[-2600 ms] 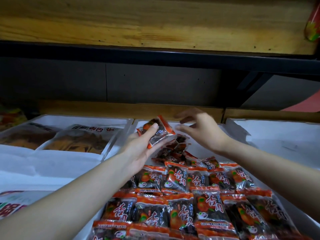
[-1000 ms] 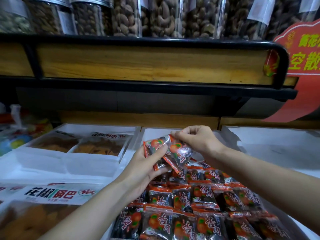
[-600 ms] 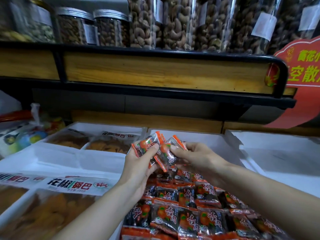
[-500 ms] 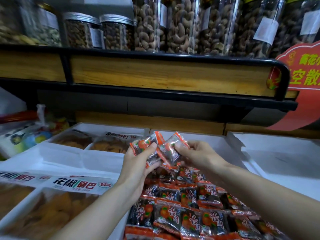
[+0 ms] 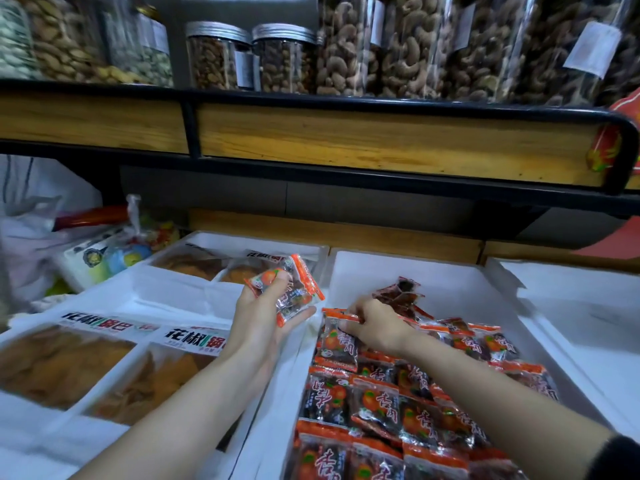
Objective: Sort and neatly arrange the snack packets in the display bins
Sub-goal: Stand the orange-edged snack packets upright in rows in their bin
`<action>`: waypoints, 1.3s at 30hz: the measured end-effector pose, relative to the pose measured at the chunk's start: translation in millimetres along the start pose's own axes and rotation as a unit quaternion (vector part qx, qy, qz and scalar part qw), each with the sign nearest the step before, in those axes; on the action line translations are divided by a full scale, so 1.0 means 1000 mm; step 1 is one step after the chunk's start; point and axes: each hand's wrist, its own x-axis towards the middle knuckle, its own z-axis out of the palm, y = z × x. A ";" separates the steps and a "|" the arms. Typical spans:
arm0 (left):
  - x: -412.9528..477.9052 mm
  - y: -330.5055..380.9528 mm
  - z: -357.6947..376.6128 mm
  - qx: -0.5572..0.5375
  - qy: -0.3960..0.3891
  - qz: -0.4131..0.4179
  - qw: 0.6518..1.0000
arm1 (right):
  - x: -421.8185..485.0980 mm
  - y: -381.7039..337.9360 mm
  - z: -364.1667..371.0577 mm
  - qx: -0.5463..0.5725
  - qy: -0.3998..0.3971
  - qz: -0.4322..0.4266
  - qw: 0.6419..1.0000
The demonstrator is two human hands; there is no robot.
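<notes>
Dim warm light; white foam bins [image 5: 433, 271] look brightest. Motion blur smears the lower left. Wide-angle distortion bends the black-railed wooden shelf [image 5: 381, 133].

Read 花椒锅巴 on white pack labels [image 5: 194, 339] just left of the left hand [image 5: 263, 323]; read 杏肉 on snack packets [image 5: 337, 348] beneath the right hand [image 5: 377, 327]. Found jar labels [image 5: 592, 50] unreadable.
</notes>
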 end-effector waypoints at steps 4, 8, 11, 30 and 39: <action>-0.006 -0.002 -0.002 0.002 -0.009 -0.013 1.000 | 0.001 -0.003 0.010 -0.022 -0.025 -0.008 0.999; -0.011 -0.006 -0.002 0.001 -0.010 -0.026 1.000 | 0.002 0.000 0.016 -0.081 0.005 -0.027 0.996; -0.014 -0.012 -0.003 0.006 -0.019 -0.034 0.999 | -0.003 -0.002 0.015 -0.096 0.079 -0.058 0.991; -0.024 -0.053 0.002 0.036 0.032 -0.041 0.998 | -0.064 0.005 -0.016 0.268 0.212 -0.029 0.939; -0.006 -0.052 0.014 0.064 -0.060 -0.078 0.993 | -0.067 0.014 -0.017 0.260 0.268 -0.011 0.927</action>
